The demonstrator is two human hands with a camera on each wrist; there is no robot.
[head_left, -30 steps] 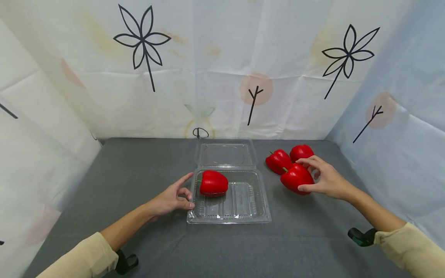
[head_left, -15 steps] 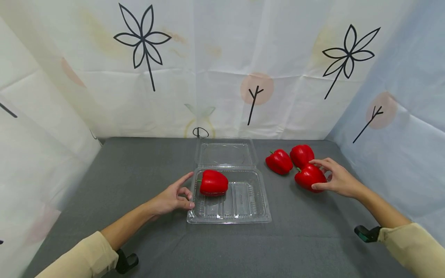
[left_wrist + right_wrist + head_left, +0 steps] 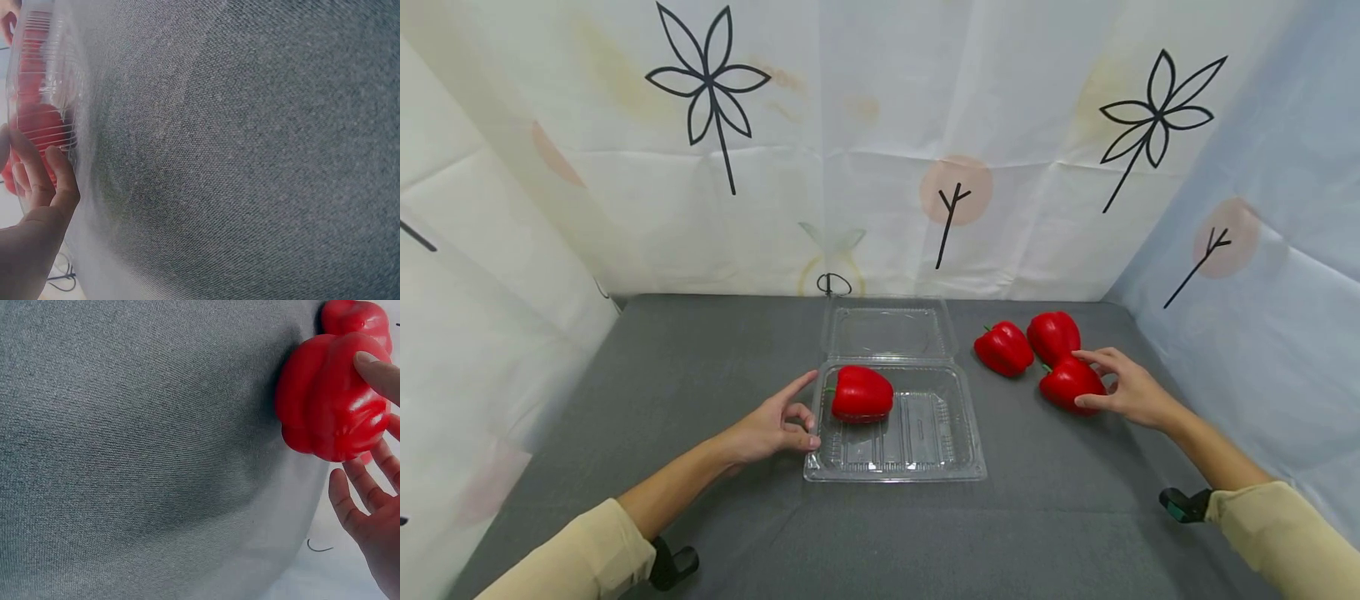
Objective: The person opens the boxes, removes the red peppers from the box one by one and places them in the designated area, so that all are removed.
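A red bell pepper (image 3: 862, 394) lies on its side in the left part of the clear plastic clamshell container (image 3: 925, 473), whose lid (image 3: 887, 333) is folded back. My left hand (image 3: 775, 429) touches the container's left edge, index finger extended and thumb at the near corner. Over on the right, my right hand (image 3: 1123, 390) holds another red bell pepper (image 3: 1069, 385), its thumb on the near side (image 3: 334, 400). That pepper is low at the tabletop; whether it bears on the cloth I cannot tell. Two more red bell peppers, one left (image 3: 1003, 349) and one behind (image 3: 1054, 336), lie close by.
A grey cloth (image 3: 880, 542) covers the table. White sheets printed with plant drawings (image 3: 880, 167) hang behind and at both sides. Dark devices are strapped at the left wrist (image 3: 672, 568) and right wrist (image 3: 1185, 505).
The right hand has moved to the right with its pepper, mostly in the first half second, then barely shifted. The left hand and the container have stayed in place.
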